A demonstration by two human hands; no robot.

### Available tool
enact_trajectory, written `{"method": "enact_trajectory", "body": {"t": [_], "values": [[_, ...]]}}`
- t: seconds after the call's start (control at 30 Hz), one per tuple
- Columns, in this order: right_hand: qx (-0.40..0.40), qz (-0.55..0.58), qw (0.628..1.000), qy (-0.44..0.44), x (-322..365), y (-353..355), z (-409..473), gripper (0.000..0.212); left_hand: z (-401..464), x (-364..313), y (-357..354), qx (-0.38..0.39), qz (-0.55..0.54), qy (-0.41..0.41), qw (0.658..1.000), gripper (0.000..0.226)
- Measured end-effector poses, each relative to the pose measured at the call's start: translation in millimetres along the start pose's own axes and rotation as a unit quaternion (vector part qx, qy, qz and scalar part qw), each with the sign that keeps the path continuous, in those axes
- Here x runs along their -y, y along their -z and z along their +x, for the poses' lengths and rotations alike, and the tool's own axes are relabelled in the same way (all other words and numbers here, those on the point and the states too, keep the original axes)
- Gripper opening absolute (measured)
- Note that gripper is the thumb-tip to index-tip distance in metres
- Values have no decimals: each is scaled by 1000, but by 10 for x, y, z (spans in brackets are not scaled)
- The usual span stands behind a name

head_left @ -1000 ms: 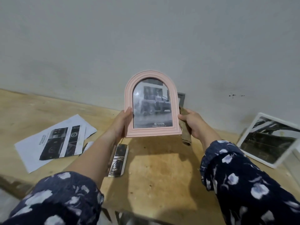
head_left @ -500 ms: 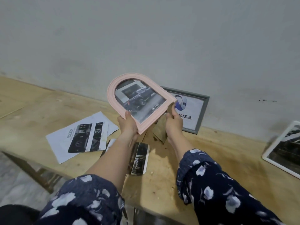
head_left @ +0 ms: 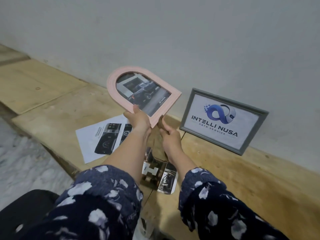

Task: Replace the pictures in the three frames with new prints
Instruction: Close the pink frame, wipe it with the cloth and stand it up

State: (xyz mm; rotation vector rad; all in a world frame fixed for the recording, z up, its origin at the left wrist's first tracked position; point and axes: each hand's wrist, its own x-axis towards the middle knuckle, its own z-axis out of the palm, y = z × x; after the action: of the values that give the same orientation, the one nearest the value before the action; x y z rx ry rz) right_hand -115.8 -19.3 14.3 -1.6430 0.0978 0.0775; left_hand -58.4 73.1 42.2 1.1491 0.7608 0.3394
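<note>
Hands hold the pink arched frame (head_left: 143,96) above the wooden table (head_left: 52,104) at centre frame: the left hand (head_left: 138,118) grips its lower edge, thumb on the front, while the right hand (head_left: 170,137) pinches the brown stand (head_left: 160,141) hanging behind it. Setting it down well probably means spreading that stand first, then lowering the tilted frame upright beside the grey frame (head_left: 223,120) at right of centre, loose prints (head_left: 105,137) lying below.

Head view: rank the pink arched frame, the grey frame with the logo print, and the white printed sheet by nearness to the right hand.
1. Pink arched frame: just above the right hand, whose fingers reach up behind its lower corner.
2. and 3. Grey frame, to its right, leaning against the wall, and white printed sheet, to its left, flat on the bench beyond the left hand: too close to call.
</note>
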Motion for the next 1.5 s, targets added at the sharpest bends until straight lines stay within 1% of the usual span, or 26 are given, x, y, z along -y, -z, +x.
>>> {"method": "enact_trajectory", "body": {"t": [0.1,0.13,0.17,0.3,0.4,0.43,0.53,0.57,0.63,0.73,0.8,0.83,0.9,1.0,1.07,1.1,1.17,1.27,1.4,1.47,1.5], "values": [[86,-74,993,6,-132,21,259,43,222,-45,-24,-24,-3,-9,1000,33],[95,-92,991,-1,-188,55,318,44,284,-60,-16,-20,-4,-9,1000,31],[91,-104,990,-14,-237,91,403,45,358,-74,-9,-17,-5,-7,1000,32],[33,-169,982,-73,-439,225,881,49,649,-43,57,19,40,-17,999,33],[3,-213,969,-124,-538,216,1222,50,829,70,191,44,73,-3,996,26],[13,-223,965,-137,-584,203,1323,47,871,104,231,44,80,4,996,25],[95,-244,954,-145,-685,152,1403,36,975,242,391,33,77,42,996,28],[111,-246,952,-147,-751,146,1409,33,990,273,441,26,67,51,996,27],[112,-237,952,-156,-874,171,1386,32,960,281,524,15,46,63,997,24],[66,-135,966,-209,-879,248,1398,35,938,269,580,14,35,61,997,24],[28,-53,966,-252,-777,347,1426,38,893,242,586,20,43,54,997,28],[11,-13,966,-259,-683,438,1399,37,837,228,570,30,50,55,997,30],[0,50,965,-258,-499,572,1367,36,778,223,551,48,68,55,995,32],[-20,110,970,-214,-211,856,1198,38,559,245,490,99,123,39,987,28],[-35,96,977,-185,-36,1005,1023,34,392,278,416,133,154,15,979,20],[-58,73,981,-171,26,1143,867,31,263,317,345,158,166,5,973,19],[-92,31,985,-145,89,1367,606,29,47,397,229,202,182,1,962,19],[-132,-1,984,-116,77,1785,195,26,-274,573,-30,262,202,-8,944,23],[-223,-33,969,-101,-49,2477,-251,28,-820,838,-487,344,228,-27,911,31],[-278,-37,954,-106,-118,2866,-469,28,-1147,1010,-749,390,249,-32,886,38],[-298,-37,947,-112,-150,2986,-536,28,-1252,1076,-836,400,266,-37,876,38]]}}
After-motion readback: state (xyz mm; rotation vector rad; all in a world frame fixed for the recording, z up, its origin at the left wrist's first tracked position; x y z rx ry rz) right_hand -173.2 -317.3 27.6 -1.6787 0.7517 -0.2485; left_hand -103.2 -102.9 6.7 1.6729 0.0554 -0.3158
